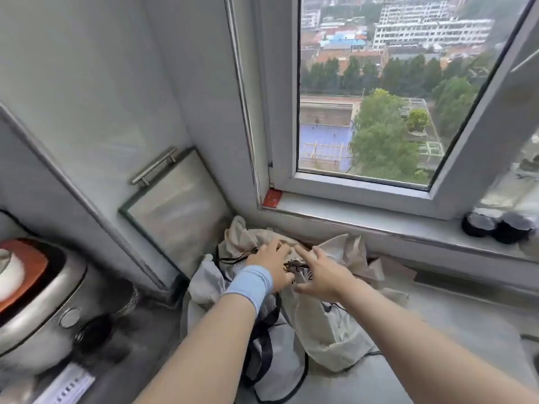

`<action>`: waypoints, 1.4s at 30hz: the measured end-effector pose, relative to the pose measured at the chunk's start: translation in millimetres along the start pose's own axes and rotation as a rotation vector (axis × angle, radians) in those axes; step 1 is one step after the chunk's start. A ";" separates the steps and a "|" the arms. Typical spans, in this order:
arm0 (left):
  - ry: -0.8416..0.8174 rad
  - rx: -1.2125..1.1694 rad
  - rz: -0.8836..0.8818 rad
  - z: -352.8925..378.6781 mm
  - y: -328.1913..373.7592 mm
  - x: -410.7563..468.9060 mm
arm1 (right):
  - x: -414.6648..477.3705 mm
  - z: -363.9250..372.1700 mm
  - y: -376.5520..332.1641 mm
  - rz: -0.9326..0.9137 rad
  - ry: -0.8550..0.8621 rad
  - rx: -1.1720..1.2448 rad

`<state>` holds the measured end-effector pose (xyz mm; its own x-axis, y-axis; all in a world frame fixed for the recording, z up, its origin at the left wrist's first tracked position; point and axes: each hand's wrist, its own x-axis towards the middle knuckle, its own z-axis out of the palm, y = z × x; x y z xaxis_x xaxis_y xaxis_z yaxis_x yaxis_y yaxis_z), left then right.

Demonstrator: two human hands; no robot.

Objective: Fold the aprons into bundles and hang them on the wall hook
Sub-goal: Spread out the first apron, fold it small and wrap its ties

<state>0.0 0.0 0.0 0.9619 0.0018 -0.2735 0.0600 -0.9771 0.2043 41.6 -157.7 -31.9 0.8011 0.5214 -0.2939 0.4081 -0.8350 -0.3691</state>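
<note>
A heap of crumpled beige aprons (pixel 329 330) with thin black straps lies on the grey counter in the corner below the window. A paler grey apron (pixel 204 284) sits at the heap's left side. My left hand (pixel 272 262), with a blue wristband, lies on top of the heap, its fingers curled into the cloth near a dark printed patch. My right hand (pixel 320 272) hovers just beside it with fingers spread and the index finger straight, touching the same cloth. No wall hook is in view.
A silver rice cooker (pixel 38 310) with an orange lid stands at the left. A glass board with a metal handle (pixel 175 211) leans against the wall behind the heap. Two dark jars (pixel 495 225) sit on the window sill at the right.
</note>
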 end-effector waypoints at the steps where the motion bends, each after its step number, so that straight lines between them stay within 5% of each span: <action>1: 0.019 0.058 -0.001 4.6 -1.4 0.7 | 6.5 6.9 0.5 0.012 -0.015 0.015; 8: -0.043 0.304 0.171 70.5 -28.5 -0.8 | 48.9 63.2 7.4 0.061 -0.026 -0.004; 17: -0.204 0.520 0.053 106.5 -103.3 44.5 | 73.1 68.5 16.7 0.138 0.104 0.064; 25: -0.473 0.475 -0.002 71.4 -115.7 72.1 | 66.9 69.1 3.7 0.482 0.244 0.122; 33: -0.042 -0.030 0.272 10.4 -57.7 51.7 | 38.7 18.5 -10.4 0.425 0.212 0.433; 39: 0.226 -0.086 0.461 -4.1 -24.8 46.4 | -8.3 -40.1 -1.6 0.289 0.174 0.840; 42: 0.111 -0.271 0.429 -22.9 -0.4 37.1 | -30.9 -62.0 7.7 0.326 0.166 0.824</action>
<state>41.7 5.3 11.3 0.9368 -0.3495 -0.0133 -0.2930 -0.8050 0.5159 47.1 -191.2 29.0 0.9011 0.1955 -0.3870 -0.2423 -0.5130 -0.8235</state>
